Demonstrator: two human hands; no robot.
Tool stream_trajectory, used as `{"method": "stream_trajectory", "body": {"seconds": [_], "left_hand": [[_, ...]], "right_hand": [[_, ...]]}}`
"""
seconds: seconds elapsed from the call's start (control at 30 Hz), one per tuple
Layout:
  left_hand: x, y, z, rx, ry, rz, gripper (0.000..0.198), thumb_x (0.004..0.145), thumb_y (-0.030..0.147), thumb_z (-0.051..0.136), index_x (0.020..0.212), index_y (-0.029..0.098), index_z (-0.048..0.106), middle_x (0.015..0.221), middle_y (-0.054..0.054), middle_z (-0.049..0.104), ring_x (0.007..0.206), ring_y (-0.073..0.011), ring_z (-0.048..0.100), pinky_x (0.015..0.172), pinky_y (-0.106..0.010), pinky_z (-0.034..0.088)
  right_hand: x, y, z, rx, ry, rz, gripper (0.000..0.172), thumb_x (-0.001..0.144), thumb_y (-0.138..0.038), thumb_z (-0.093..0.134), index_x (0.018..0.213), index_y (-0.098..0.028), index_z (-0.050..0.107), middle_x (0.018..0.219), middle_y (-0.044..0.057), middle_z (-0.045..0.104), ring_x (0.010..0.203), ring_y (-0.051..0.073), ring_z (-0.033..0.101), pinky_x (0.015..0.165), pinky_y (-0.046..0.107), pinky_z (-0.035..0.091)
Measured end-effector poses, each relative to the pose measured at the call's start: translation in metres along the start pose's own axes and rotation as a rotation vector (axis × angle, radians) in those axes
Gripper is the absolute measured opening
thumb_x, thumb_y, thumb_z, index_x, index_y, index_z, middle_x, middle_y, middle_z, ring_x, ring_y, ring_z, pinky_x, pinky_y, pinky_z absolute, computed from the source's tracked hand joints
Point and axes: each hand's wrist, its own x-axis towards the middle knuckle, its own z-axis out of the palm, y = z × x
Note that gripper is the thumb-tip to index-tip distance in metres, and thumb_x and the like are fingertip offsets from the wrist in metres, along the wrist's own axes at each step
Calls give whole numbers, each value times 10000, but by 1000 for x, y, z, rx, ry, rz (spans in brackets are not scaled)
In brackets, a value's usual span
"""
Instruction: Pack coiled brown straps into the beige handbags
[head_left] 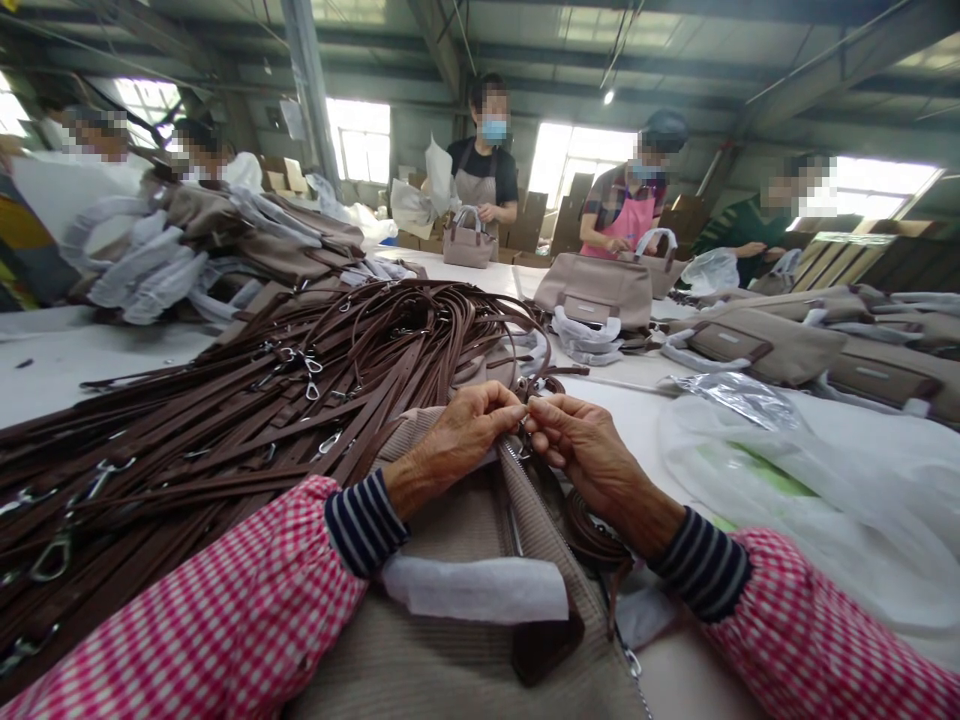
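Note:
A taupe ribbed handbag point(442, 560) lies in front of me, its metal zipper point(536, 485) running lengthwise. White wrapping covers the handbag's handle point(480, 590). At the zipper's far end, my left hand point(469, 425) is closed in a pinch, fingertips almost meeting those of my right hand point(581, 445), which pinches too. What sits between the fingertips is small and mostly hidden; a bit of metal shows there. Below my right hand is a coiled brown strap point(592, 535). Left of the handbag spreads a big heap of brown straps point(300, 400) with silver clasps.
Wrapped handbags are piled at the far left point(255, 230) and right point(757, 345). One handbag point(596, 285) stands ahead. Clear plastic bags point(847, 500) cover the table on my right. Across the table, a person in an apron point(484, 180) and others handle bags.

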Motion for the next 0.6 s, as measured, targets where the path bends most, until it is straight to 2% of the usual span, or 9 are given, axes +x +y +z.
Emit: {"method": "stream_trajectory", "body": {"seconds": [0.2, 0.47, 0.6], "left_hand": [[1, 0, -1, 77, -1, 2, 237, 845, 379, 666, 787, 152, 627, 737, 15, 587, 667, -114, 481, 609, -241, 370], [0, -3, -1, 210, 10, 31, 135, 863, 268, 609, 759, 181, 613, 718, 32, 564, 672, -127, 481, 615, -250, 366], [-3, 0, -2, 241, -19, 40, 157, 874, 307, 599, 789, 177, 614, 746, 23, 569, 704, -136, 493, 650, -261, 384]], "right_hand": [[0, 1, -1, 15, 7, 25, 388, 638, -418, 957, 751, -133, 719, 706, 18, 683, 520, 58, 539, 379, 142, 332], [0, 1, -4, -170, 0, -84, 338, 705, -421, 907, 696, -139, 721, 607, 15, 650, 452, 56, 470, 375, 178, 306], [3, 1, -7, -120, -53, -30, 342, 676, -416, 921, 718, -129, 738, 593, 7, 631, 465, 55, 480, 376, 161, 298]]}}
